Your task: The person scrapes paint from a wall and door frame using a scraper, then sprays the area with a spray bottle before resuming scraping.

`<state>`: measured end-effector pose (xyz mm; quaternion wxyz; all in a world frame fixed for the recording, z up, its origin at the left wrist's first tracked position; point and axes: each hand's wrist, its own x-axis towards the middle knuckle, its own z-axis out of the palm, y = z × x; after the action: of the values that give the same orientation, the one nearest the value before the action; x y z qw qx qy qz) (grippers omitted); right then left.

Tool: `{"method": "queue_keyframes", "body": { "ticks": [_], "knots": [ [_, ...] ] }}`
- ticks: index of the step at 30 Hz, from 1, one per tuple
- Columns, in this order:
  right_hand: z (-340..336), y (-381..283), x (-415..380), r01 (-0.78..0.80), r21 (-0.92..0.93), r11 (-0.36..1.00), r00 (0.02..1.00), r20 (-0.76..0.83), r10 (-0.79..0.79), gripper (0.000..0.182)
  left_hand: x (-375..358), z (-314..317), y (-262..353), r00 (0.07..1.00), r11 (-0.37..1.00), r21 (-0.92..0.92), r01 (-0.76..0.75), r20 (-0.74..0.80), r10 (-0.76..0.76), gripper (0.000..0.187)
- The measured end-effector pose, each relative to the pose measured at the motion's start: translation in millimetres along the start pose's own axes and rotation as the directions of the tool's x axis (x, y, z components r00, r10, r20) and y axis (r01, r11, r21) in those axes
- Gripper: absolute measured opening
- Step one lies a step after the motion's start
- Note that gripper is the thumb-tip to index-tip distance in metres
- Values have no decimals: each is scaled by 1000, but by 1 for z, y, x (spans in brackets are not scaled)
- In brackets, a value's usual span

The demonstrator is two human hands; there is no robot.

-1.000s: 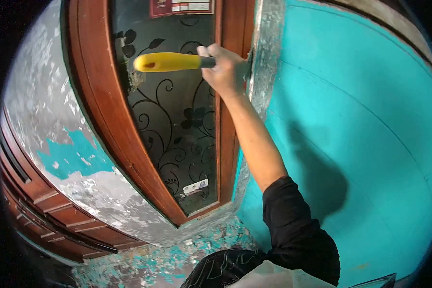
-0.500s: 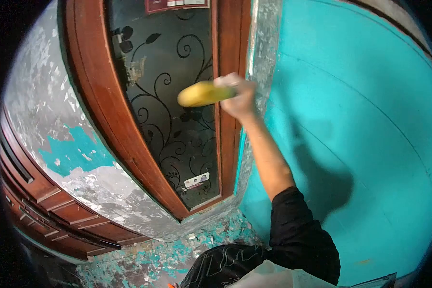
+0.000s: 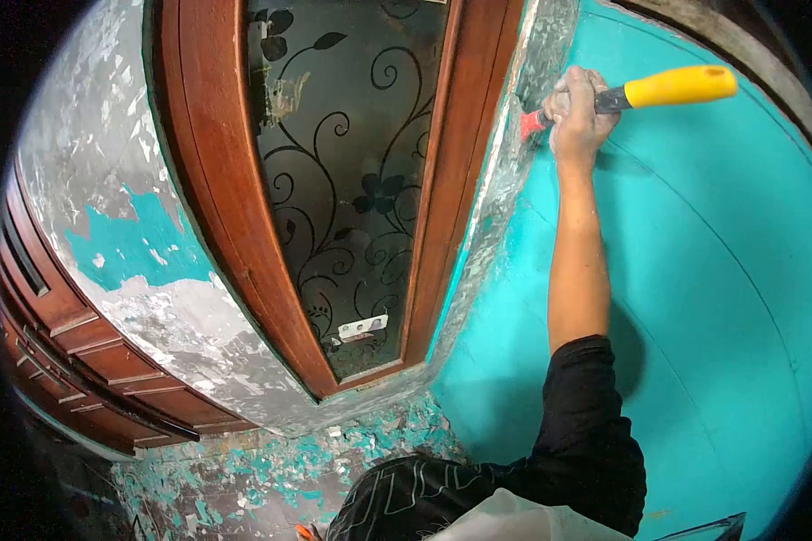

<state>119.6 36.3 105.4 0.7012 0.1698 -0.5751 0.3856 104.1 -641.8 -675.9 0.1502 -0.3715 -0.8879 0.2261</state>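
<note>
My right hand (image 3: 579, 113), dusted with white powder, is wrapped around a yellow-handled tool (image 3: 681, 87). Its dark grey neck passes through the fist and a red end shows beyond the fingers on the left. That red end is at the bare, scraped strip of wall (image 3: 505, 167) beside the wooden frame; whether it touches cannot be told. The tool's exact kind is partly hidden by my fingers. The yellow handle points right, across the turquoise wall (image 3: 713, 298). My left hand is out of view. At the bottom edge, a small orange item (image 3: 307, 532) shows partly.
A brown wooden window frame (image 3: 209, 153) holds patterned dark glass (image 3: 347, 189) just left of my arm. Farther left stands a grey wall (image 3: 81, 167) with peeling paint, above brown panelled woodwork (image 3: 90, 361). Flaking turquoise paint (image 3: 334, 460) covers the low wall below.
My right hand has moved right and upward, from before the glass to the scraped strip. The yellow handle, which pointed left, now points right, and the red end has come into view.
</note>
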Motion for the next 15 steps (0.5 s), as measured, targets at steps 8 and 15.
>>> {"method": "queue_keyframes", "body": {
  "ticks": [8, 15],
  "knots": [
    [11, 4, -4, 2, -95, 995, 999, 36, 2, 22, -21, 7, 17, 987, 967, 201, -156, -8, 161, 45],
    [11, 9, -8, 14, -237, 971, 996, 94, 9, 24, -2, -25, 13, 909, 685, -611, 397, 367, -199, 27]
  ]
}}
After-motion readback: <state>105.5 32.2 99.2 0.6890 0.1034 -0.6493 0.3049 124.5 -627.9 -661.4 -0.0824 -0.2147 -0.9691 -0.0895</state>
